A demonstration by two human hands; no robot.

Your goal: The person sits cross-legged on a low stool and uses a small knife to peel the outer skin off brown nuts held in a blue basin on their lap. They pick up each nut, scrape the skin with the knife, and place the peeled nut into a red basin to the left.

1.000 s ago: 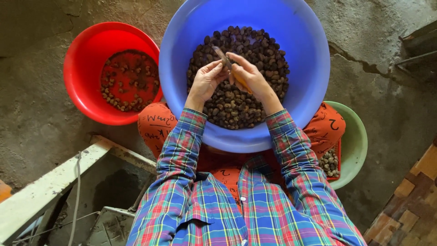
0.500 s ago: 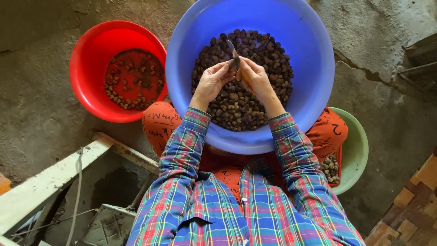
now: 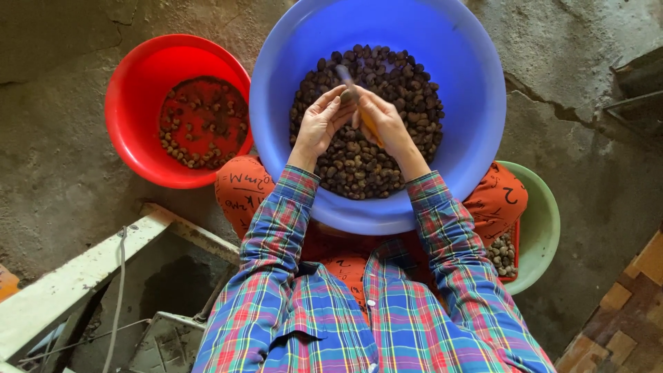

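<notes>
1. The concrete floor [image 3: 62,173] carries three basins set close about the seated person, each within arm's reach. A pale beam [image 3: 83,276] lies at the lower left, and patterned tiles [image 3: 632,311] show at the lower right.
2. One blue basin [image 3: 469,103], the largest, sits on the person's lap over orange patterned trousers [image 3: 242,190]. Judging by its place, it is kept straight ahead so both hands work over it. It holds a heap of dark nuts [image 3: 366,162], far too many to count.
3. One red basin [image 3: 138,90] stands on the floor just beside the blue one, on the person's left. A thin scatter of smaller brownish pieces [image 3: 197,128] covers its bottom, probably kept apart from the heap as a separate sort.
4. One pale green basin [image 3: 542,228] lies by the right knee, half hidden under the leg. A few light pieces [image 3: 503,254] show in it.
5. Two plaid sleeves [image 3: 276,235] reach forward.
6. The left hand [image 3: 318,128] and right hand [image 3: 387,124] meet above the heap, fingertips together.
7. They pinch one nut [image 3: 349,97] between them. The right hand also grips a thin tool [image 3: 343,72], its orange handle running through the palm and its tip set against the nut.
</notes>
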